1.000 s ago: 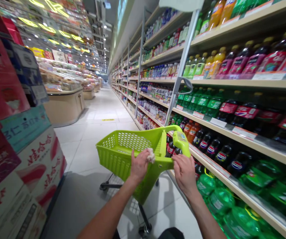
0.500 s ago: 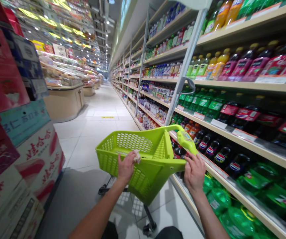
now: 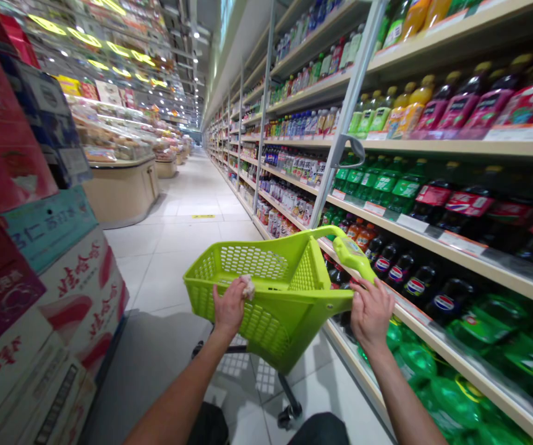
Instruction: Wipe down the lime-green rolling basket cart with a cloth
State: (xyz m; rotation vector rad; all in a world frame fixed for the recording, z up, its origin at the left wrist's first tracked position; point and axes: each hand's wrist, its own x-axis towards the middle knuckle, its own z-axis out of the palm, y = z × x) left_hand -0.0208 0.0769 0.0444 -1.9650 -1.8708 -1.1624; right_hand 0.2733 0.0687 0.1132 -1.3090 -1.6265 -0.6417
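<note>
The left grip (image 3: 230,305) pinches a likely soft wad (image 3: 248,287); beneath it sits the stiff-looking cart (image 3: 273,324), best held by the handle (image 3: 355,258) the right grip (image 3: 372,310) curls around.

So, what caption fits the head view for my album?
Left hand and right hand on a green shopping cart, beside shelves of bottled drinks.

Hands number 2: 1 L hand (image 3: 228,307) & 1 R hand (image 3: 372,310). Cart (image 3: 289,324), qty. 1, shows 2 casters (image 3: 289,415). Crumpled wad (image 3: 248,287), qty. 1. Front-row counts, vis. only: round-logo dark btls. (image 3: 416,284), 4; lime-label btls. (image 3: 381,117), 3; yellow juice btls. (image 3: 419,106), 2; pink-label dark btls. (image 3: 471,108), 3; green soda btls. (image 3: 405,187), approx. 5; red-label cola btls. (image 3: 467,204), min. 4. Also 1 grey bracket (image 3: 341,147), 1 yellow floor strip (image 3: 203,216), 1 teal carton (image 3: 53,225) & 2 knees (image 3: 321,429).
</note>
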